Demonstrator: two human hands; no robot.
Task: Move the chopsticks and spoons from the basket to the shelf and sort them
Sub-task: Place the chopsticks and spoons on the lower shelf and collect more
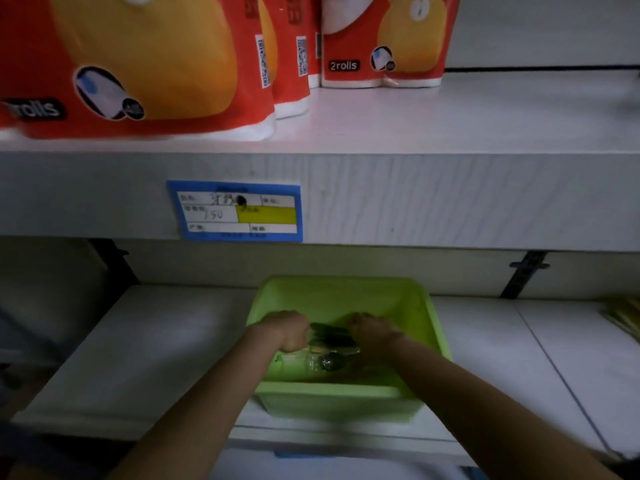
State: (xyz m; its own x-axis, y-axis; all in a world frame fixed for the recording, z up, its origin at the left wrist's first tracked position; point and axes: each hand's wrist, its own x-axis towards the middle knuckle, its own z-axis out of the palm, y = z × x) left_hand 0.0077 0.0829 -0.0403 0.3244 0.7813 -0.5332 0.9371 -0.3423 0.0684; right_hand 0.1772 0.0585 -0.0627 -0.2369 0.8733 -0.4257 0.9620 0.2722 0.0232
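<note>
While both forearms reached down into the green basket [429, 327] on the lower shelf [166, 341], a dark wrapped bundle of utensils [329, 336] lay crosswise inside, long axis left to right. Noted the left hand [287, 332] fisted round its left end, knuckles up; the right hand [372, 332] curled over its right end. One spoon [330, 362] lay just nearer, bowl showing. Contents blurred.

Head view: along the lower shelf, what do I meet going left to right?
Left hand → wrapped packet gripped by both hands → right hand → pale sticks at the far right edge.
</note>
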